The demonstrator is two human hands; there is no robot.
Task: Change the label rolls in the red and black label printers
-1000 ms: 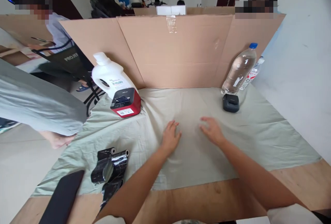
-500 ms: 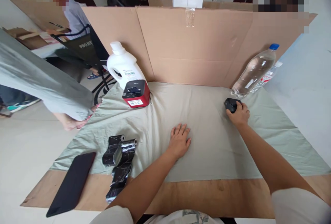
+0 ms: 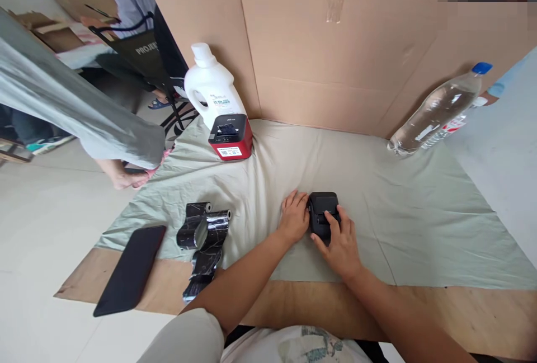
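A small black box-shaped mini printer (image 3: 323,204) lies flat on the pale green cloth in front of me. My right hand (image 3: 340,243) grips it from the right and near side, with the thumb at its near left edge and fingers over its top and right side. Directly left of it rests my left hand (image 3: 295,216), palm down on the cloth with its fingers stretched out and its edge against or very near the printer's left side. Whether they touch I cannot tell.
A red and black printer (image 3: 230,138) stands before a white jug (image 3: 213,84). Black marbled film rolls (image 3: 208,251) and a dark flat case (image 3: 131,270) lie at left. Water bottles (image 3: 440,108) lean at right by a cardboard screen (image 3: 319,55). Other people are nearby.
My right hand has brought the black mini printer from beside the bottles leftward and nearer, next to my left hand. My left hand stays on the cloth. The view has tipped down.
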